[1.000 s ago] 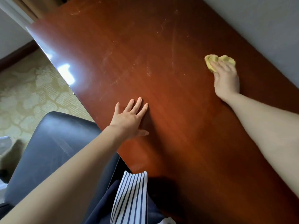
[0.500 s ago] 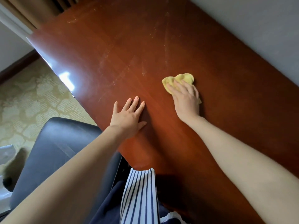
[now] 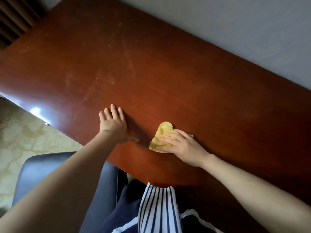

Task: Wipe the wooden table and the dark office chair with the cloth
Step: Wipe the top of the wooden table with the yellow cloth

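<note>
Cloth on wood, right at the near edge! The yellow cloth (image 3: pixel 161 133) sits bunched on the wooden counter (image 3: pixel 151 73), pinned under the right hand (image 3: pixel 183 147). That grip is not clenched: the fingers (image 3: pixel 170 137) lie straight across the fabric and press it flat. The thumb is hidden, so I can't say whether it tucks under.

Left hand (image 3: pixel 113 126) is released too, palm down and fingers spread, planted on the counter just beside the cloth on its left. It looks like a brace.

Now the relation that matters. The counter's long axis runs from upper left to lower right in the view. The pale scuffs and streaks (image 3: pixel 127 54) lie ahead of the cloth and off to the left, toward the far edge by the grey wall (image 3: pixel 235 22). A sweep straight left meets the braced hand first, so I'd judge the open lane runs forward and away from the body.

The dark office chair (image 3: pixel 42 167) sits low on the left under the left forearm, well apart from the cloth. It is nearer the hand that holds nothing, so reaching it calls for a cross-body move or a hand swap.

Brands, labels, writing? Nothing readable, only a striped garment (image 3: pixel 158 207) and patterned carpet (image 3: pixel 21 135).
</note>
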Action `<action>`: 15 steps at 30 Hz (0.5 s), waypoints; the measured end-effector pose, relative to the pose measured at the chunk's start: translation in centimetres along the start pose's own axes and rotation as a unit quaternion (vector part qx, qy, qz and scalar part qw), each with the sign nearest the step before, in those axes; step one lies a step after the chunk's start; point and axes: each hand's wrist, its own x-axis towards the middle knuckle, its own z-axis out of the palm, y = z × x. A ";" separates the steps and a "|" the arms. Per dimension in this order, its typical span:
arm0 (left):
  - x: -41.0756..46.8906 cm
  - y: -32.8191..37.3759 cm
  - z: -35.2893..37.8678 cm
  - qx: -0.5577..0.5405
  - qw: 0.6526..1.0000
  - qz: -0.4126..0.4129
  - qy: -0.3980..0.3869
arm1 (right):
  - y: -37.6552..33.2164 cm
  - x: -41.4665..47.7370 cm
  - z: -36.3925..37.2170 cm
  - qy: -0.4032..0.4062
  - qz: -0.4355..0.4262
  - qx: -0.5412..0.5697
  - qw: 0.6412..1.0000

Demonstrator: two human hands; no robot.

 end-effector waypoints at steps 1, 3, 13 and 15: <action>0.0 0.1 0.0 0.008 1.000 0.000 0.000 | 1.0 -0.7 -0.5 -0.015 -0.009 -0.005 1.000; 0.0 0.4 -0.1 0.016 1.000 0.000 0.004 | 3.2 -1.7 -1.7 -0.030 0.006 -0.011 0.999; -0.4 1.0 -0.3 0.032 0.999 0.002 0.016 | 15.4 2.3 -5.4 -0.026 0.268 0.017 0.963; -0.3 1.2 -0.5 0.030 0.999 0.002 0.015 | 17.8 4.7 -5.8 -0.002 0.323 0.027 0.946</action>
